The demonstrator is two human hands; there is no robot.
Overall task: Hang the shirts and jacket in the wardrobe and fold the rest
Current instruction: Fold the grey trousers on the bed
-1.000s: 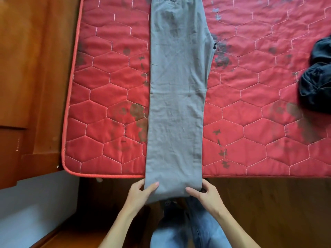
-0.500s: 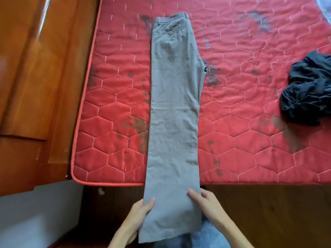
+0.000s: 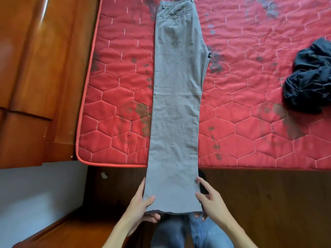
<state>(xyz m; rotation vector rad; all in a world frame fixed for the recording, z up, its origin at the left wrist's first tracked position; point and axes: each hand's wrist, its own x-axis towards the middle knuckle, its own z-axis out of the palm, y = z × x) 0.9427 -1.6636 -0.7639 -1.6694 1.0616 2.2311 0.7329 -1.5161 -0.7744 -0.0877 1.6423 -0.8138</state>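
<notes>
Left hand [image 3: 140,204] and right hand [image 3: 214,203] pinch the grey trousers [image 3: 177,104] at the hem corners, overhanging the mattress [image 3: 114,111] edge.

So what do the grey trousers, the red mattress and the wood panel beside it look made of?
Grey trousers: thin woven cloth, matte, probably cotton or a blend; fine creases show. Red mattress: quilted fabric with a slight sheen, stitched in hexagons, darkly stained. Wood panel: reddish-brown timber or veneer, glossy varnish; bright reflections show.
</notes>
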